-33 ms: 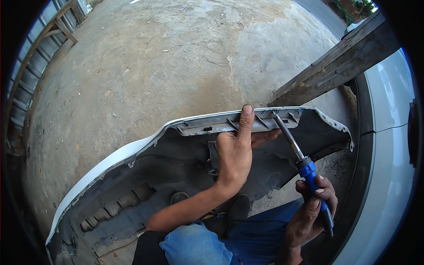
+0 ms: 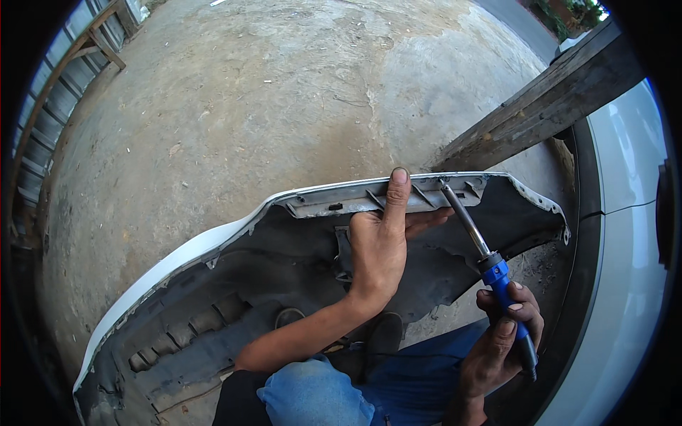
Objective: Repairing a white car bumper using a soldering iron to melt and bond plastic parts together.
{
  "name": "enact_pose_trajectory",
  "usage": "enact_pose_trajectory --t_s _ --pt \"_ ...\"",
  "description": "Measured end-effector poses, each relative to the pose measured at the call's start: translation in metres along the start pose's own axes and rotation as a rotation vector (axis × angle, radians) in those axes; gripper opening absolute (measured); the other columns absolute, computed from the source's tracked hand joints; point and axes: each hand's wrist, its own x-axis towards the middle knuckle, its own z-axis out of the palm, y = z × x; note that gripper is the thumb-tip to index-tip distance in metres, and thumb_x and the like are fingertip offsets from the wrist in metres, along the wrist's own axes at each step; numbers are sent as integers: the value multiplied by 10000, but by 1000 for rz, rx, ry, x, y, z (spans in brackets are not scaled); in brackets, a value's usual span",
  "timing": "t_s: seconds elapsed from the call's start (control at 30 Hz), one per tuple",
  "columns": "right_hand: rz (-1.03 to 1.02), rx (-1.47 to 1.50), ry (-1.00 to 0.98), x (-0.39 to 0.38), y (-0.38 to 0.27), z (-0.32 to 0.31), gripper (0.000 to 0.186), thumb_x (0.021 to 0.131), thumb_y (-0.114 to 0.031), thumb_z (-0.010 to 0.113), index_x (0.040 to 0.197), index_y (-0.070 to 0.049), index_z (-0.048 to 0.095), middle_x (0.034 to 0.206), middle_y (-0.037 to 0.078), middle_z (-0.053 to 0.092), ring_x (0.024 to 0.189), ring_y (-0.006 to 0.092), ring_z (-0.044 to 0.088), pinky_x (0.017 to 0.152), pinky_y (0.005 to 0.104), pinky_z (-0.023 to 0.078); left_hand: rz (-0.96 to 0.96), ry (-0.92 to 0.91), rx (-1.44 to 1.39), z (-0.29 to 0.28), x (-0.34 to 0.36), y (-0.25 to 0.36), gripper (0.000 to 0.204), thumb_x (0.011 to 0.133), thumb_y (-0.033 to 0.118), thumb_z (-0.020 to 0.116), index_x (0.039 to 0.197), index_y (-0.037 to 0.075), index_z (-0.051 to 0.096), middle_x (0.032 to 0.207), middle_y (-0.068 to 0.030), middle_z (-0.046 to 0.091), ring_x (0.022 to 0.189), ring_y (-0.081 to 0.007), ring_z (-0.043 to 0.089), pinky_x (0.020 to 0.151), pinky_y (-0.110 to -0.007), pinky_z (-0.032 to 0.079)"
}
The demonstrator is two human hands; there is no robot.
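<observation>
A white car bumper [image 2: 193, 250] stands with its black inner side toward me, its upper edge running across the view. My left hand [image 2: 379, 248] is closed on that edge, thumb up over the grey ribbed flange [image 2: 320, 204] and fingers behind and under it. In my right hand [image 2: 508, 334] is a soldering iron [image 2: 465, 220] with a blue handle and metal barrel, gripped between thumb and fingers. Its tip touches, or nearly touches, the flange close to the rim, right of my left thumb. The exact contact is too small to tell.
A wooden post [image 2: 547, 96] slants up at the right behind the bumper. White car bodywork [image 2: 629, 163] stands close on my right. Rough concrete floor [image 2: 270, 106] spreads beyond the bumper. A corrugated metal wall [image 2: 53, 106] with a wooden frame is at the far left. My shoes [image 2: 383, 334] are inside the bumper's curve.
</observation>
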Motion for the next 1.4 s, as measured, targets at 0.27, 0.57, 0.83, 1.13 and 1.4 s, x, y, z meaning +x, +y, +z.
enact_pose_trajectory --t_s 0.27,0.57,0.83,1.13,1.4 --pt "3 8 8 -2 -1 2 250 1033 -186 531 1185 12 538 1270 225 542 980 301 684 868 416 601 0 -27 18 -4 0 2 576 1042 428 516 1043 -136 629 969 -235 708 858 -303 749 797 -394 638" --pt "17 22 36 1 0 5 211 1019 -163 556 1139 11 547 1235 216 554 940 302 699 856 408 611 -35 -37 32 -4 2 6 579 1039 430 515 1013 -139 618 934 -239 703 833 -304 751 761 -370 646" --pt "39 37 45 1 -2 5 196 1010 -156 569 1106 12 541 1203 213 563 936 314 700 827 413 623 -103 -33 110 -6 1 8 629 1043 484 479 1037 -131 610 936 -266 701 816 -322 752 770 -416 639" --pt "44 36 24 1 -2 5 194 1013 -161 561 1100 12 538 1209 209 560 949 317 696 840 432 620 -87 -41 71 -8 1 5 595 1038 478 494 1043 -101 634 923 -237 710 803 -300 749 778 -410 632" --pt "49 42 27 2 -3 3 199 1014 -169 561 1098 9 539 1208 209 555 962 317 695 846 434 619 -64 -23 28 -2 1 3 539 1046 427 508 1042 -98 634 935 -217 717 808 -286 745 768 -405 636"
